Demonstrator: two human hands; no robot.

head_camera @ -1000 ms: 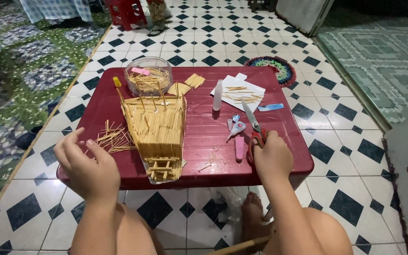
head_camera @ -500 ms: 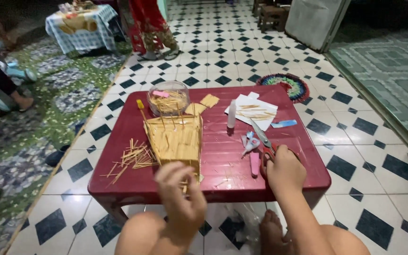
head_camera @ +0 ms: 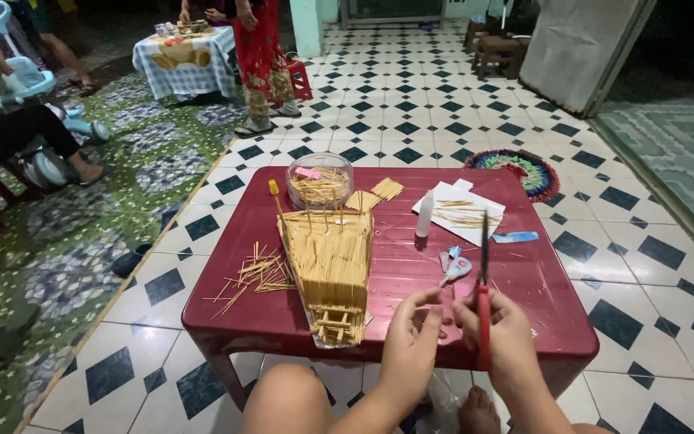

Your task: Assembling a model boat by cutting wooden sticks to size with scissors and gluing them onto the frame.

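Above the near edge of the red counter, red-handled scissors stand blades-up, gripped in the closed right hand. Left hand sits just beside it, fingers pinched together; what they hold cannot be determined. Left of both hands lies a toothpick panel model, with loose toothpicks further left.

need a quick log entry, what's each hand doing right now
Left hand: fingers curled, pinching near the scissors; what it holds cannot be told.
Right hand: closed around red-handled scissors, blades pointing up.
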